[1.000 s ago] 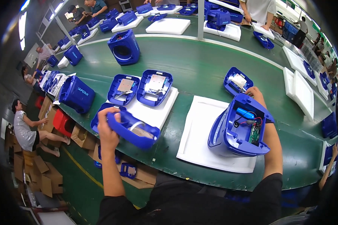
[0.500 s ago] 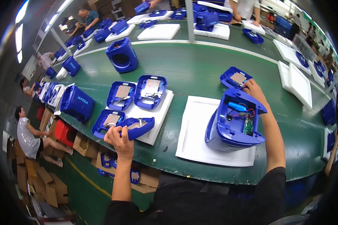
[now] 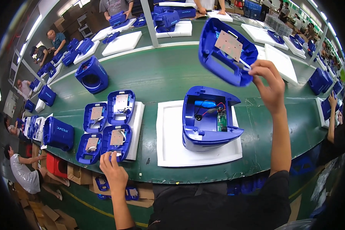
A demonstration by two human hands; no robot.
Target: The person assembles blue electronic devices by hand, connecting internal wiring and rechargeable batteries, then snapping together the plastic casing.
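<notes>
My right hand (image 3: 270, 82) pinches a blue plastic cover (image 3: 218, 67) at its lower right corner, near white wires. The cover is raised and tilted, showing a copper-coloured plate inside. At the left, my left hand (image 3: 114, 172) has its fingertips on the near rim of another blue cover (image 3: 108, 142), which lies inner side up on white foam. Three similar covers lie beside it. Before me a blue housing (image 3: 188, 132) stands on a white foam tray (image 3: 165, 151), its open side up. Inside show a blue cylindrical cell (image 3: 205, 104), coloured wires and a green circuit board (image 3: 222, 120).
One blue housing (image 3: 58, 132) stands at the left table edge, another (image 3: 92, 74) farther back on the green work surface (image 3: 142, 76). A white post (image 3: 148, 23) rises beyond. Foam trays (image 3: 281, 63) lie at far right. A co-worker's arm (image 3: 332, 119) reaches in at right.
My right hand has lifted the blue cover from the surface behind the housing. The cover at my left hand has gone from tilted to lying flat. The view has shifted right.
</notes>
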